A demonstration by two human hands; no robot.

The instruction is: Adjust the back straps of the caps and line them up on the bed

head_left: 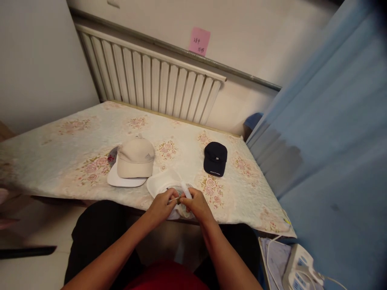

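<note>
A white cap (165, 180) lies at the mattress's front edge, turned with its inside partly showing. My left hand (163, 204) is closed at the cap's near side, its fingertips pinching a thin pale piece, seemingly the cap's strap. Close beside it, my right hand (196, 204) pinches the cap's white strap (185, 189), whose flat end sticks up past the fingers. Between the fingertips shows a small brownish bit, too small to name. To the left sits a beige cap (135, 159) stacked on a white-brimmed cap (127, 179). A dark navy cap (215, 159) rests apart on the right.
The flowered mattress (181, 137) runs up to a white radiator (151, 76) and wall with a pink note (199, 41). A blue curtain (326, 133) hangs at the right. Below it stands a power strip (299, 268) with cables. Part of another person's hand (4, 209) shows at the left edge.
</note>
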